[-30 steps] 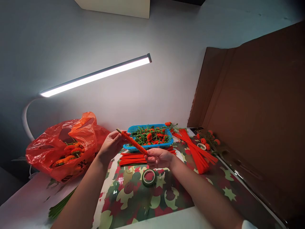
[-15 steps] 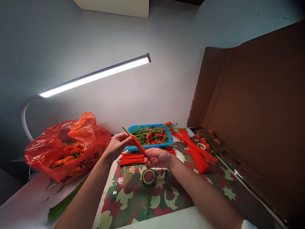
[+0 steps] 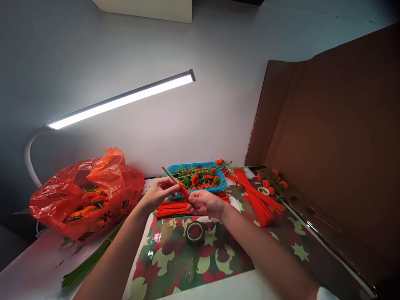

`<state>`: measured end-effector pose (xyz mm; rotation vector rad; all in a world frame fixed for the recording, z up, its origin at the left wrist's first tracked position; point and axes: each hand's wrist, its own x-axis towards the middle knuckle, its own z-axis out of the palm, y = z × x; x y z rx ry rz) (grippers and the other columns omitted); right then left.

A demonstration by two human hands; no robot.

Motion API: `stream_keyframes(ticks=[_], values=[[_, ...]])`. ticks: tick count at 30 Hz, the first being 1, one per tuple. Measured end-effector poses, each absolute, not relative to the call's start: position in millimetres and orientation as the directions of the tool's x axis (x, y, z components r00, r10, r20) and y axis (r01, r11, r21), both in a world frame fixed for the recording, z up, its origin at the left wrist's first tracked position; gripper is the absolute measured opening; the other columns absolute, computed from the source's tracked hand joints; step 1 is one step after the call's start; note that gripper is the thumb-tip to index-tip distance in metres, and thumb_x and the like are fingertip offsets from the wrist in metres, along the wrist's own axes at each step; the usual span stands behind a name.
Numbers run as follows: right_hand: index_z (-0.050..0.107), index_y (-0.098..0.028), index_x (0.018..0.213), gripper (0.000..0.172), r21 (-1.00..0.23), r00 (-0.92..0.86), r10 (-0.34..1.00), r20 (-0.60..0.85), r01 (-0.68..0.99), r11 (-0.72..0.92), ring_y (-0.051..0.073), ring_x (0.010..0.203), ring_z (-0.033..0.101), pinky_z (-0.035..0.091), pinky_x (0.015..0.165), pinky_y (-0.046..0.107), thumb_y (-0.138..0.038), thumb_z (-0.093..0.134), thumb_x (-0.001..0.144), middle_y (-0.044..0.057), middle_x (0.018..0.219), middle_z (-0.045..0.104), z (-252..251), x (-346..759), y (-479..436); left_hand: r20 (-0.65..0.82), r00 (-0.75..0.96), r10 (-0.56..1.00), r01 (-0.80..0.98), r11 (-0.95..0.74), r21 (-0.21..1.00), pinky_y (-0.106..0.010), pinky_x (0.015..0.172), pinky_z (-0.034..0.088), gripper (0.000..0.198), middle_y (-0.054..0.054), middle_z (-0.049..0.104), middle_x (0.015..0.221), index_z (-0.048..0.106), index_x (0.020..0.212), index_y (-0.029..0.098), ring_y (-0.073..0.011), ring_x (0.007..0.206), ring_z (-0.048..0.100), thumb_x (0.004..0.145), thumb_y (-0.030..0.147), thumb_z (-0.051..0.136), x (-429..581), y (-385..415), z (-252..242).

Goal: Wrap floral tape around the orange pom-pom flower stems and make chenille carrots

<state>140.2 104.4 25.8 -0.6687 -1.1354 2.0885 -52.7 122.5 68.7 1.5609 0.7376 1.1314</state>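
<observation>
A thin wooden stick point(image 3: 170, 176) with an orange pipe cleaner coiled round it point(image 3: 183, 192) is held up over the table, its bare end pointing up and left. My left hand point(image 3: 158, 193) pinches the coil from the left. My right hand point(image 3: 203, 203) is closed round the stick's lower end. Below my hands a roll of green tape point(image 3: 195, 232) lies on the patterned mat point(image 3: 193, 262). Loose orange pipe cleaners point(image 3: 175, 207) lie just behind my hands.
A blue basket point(image 3: 200, 176) of green stems with orange pompoms stands behind. A red plastic bag point(image 3: 84, 193) sits at left, green stems point(image 3: 87, 263) in front of it. An orange pipe-cleaner bundle point(image 3: 254, 193) and a brown cardboard wall point(image 3: 328, 137) are at right. A lamp bar point(image 3: 121, 99) hangs overhead.
The orange coil has been pushed down the stick towards my right hand, so more bare stick shows. My left hand has slid down and right with it.
</observation>
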Motion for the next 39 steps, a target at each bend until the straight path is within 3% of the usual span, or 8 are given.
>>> stream_keyframes(ticks=[6, 13, 21, 27, 34, 37, 39], values=[[0.058, -0.013, 0.071, 0.052, -0.895, -0.568, 0.816, -0.113, -0.299, -0.331, 0.006, 0.050, 0.059, 0.046, 0.053, 0.017, -0.046, 0.088, 0.045, 0.000, 0.060, 0.067, 34.8, 136.9, 99.2, 0.282, 0.383, 0.880, -0.020, -0.298, 0.954, -0.021, 0.047, 0.046, 0.028, -0.005, 0.067, 0.060, 0.069, 0.066, 0.015, -0.0131, 0.053, 0.058, 0.062, 0.040, 0.080, -52.6, 122.4, 68.7], [0.057, -0.013, 0.069, 0.047, -0.968, -0.504, 0.860, -0.075, -0.170, -0.184, 0.004, 0.042, 0.053, 0.037, 0.041, 0.013, -0.048, 0.085, 0.052, -0.002, 0.053, 0.064, 44.7, 146.6, 100.8, 0.301, 0.405, 0.863, -0.011, -0.325, 0.946, -0.021, 0.048, 0.047, 0.029, -0.002, 0.062, 0.065, 0.070, 0.062, 0.015, -0.0110, 0.055, 0.055, 0.061, 0.042, 0.080, -53.1, 124.6, 68.8], [0.057, -0.015, 0.067, 0.046, -1.000, -0.491, 0.871, 0.016, -0.031, 0.002, 0.010, 0.043, 0.057, 0.044, 0.042, 0.019, -0.052, 0.081, 0.055, -0.002, 0.048, 0.061, 55.8, 153.1, 94.8, 0.222, 0.405, 0.887, 0.116, -0.291, 0.950, -0.023, 0.050, 0.046, 0.027, -0.003, 0.062, 0.061, 0.072, 0.062, 0.015, -0.0124, 0.056, 0.054, 0.059, 0.040, 0.081, -56.4, 121.8, 75.3], [0.062, -0.014, 0.063, 0.041, -0.995, -0.406, 0.912, 0.057, 0.048, 0.083, 0.009, 0.039, 0.050, 0.035, 0.037, 0.019, -0.050, 0.080, 0.056, -0.004, 0.043, 0.055, 62.7, 155.6, 91.0, 0.169, 0.393, 0.904, 0.199, -0.263, 0.944, -0.022, 0.049, 0.042, 0.029, -0.005, 0.064, 0.058, 0.072, 0.063, 0.014, -0.0137, 0.055, 0.055, 0.059, 0.042, 0.081, -58.5, 124.4, 69.0], [0.073, -0.012, 0.067, 0.036, -0.978, -0.289, 0.949, 0.125, 0.123, 0.166, 0.008, 0.042, 0.044, 0.028, 0.040, 0.021, -0.046, 0.080, 0.056, -0.003, 0.045, 0.054, 66.9, 157.8, 90.3, 0.173, 0.364, 0.915, 0.177, -0.251, 0.952, -0.024, 0.054, 0.047, 0.028, -0.005, 0.067, 0.064, 0.073, 0.066, 0.015, -0.0152, 0.060, 0.058, 0.059, 0.042, 0.081, -51.0, 123.1, 66.0], [0.075, -0.012, 0.070, 0.035, -0.974, -0.247, 0.956, 0.161, 0.114, 0.194, 0.006, 0.043, 0.036, 0.025, 0.042, 0.021, -0.044, 0.078, 0.059, -0.003, 0.045, 0.052, 65.3, 155.7, 90.9, 0.190, 0.361, 0.913, 0.151, -0.258, 0.954, -0.024, 0.055, 0.047, 0.027, -0.004, 0.065, 0.064, 0.073, 0.066, 0.015, -0.0146, 0.060, 0.058, 0.062, 0.041, 0.080, -48.7, 124.4, 61.8], [0.076, -0.012, 0.070, 0.033, -0.971, -0.237, 0.950, 0.203, 0.074, 0.226, 0.007, 0.046, 0.038, 0.026, 0.044, 0.022, -0.044, 0.077, 0.061, -0.001, 0.048, 0.056, 63.5, 153.7, 91.2, 0.196, 0.356, 0.913, 0.132, -0.257, 0.957, -0.023, 0.054, 0.046, 0.027, -0.004, 0.064, 0.063, 0.072, 0.065, 0.015, -0.0137, 0.059, 0.057, 0.062, 0.041, 0.079, -47.9, 125.0, 59.4]])
